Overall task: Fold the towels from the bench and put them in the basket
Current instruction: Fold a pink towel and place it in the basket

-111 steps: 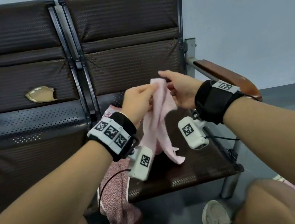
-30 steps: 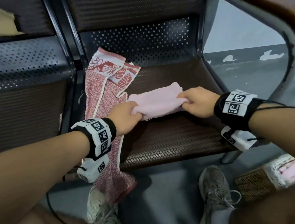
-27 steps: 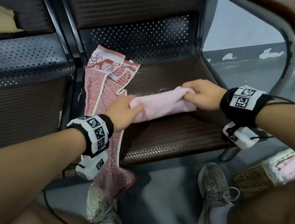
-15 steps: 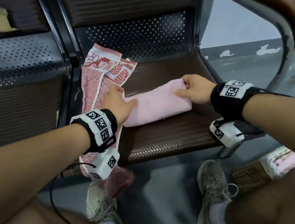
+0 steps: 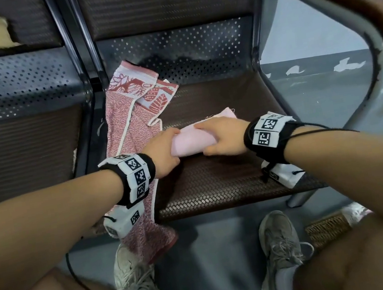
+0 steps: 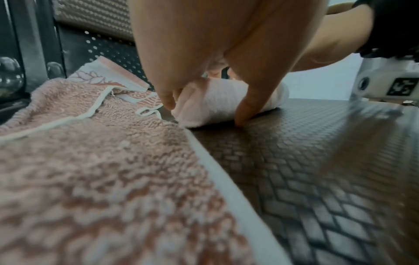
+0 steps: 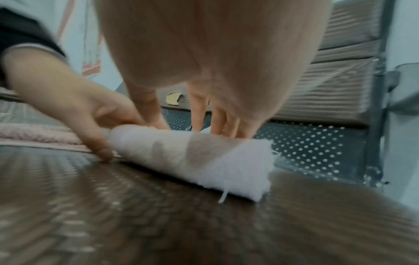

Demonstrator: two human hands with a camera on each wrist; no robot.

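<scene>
Right now the pink towel [image 5: 191, 141] lies directly between the two hands on the bench [image 5: 219, 183], a compact folded bundle whose long axis runs from the left hand [image 5: 163, 156] across to the right hand [image 5: 222, 137], so each hand holds one end and neither is clearer nearer to its middle. The left hand grips its end with thumb on the near side and fingers [image 6: 169, 100] curled over the far side; the right hand is clamped over the other end, thumb at the front edge and fingers [image 7: 199, 111] coming down behind. Judging by the task, the coming move is a lift and carry toward the basket [image 5: 326, 228], which sits on the floor below and to the right of the right hand, so that hand looks better placed to take the bundle over. A patterned red towel [image 5: 132, 129] lies unfolded just to the left of the left hand, passing under that wrist and hanging off the bench front. Only a corner of the basket shows, the rest hidden by the right knee, so its contents are hard to judge. Both wrist views are blurred, and the fold layers cannot be counted.
</scene>
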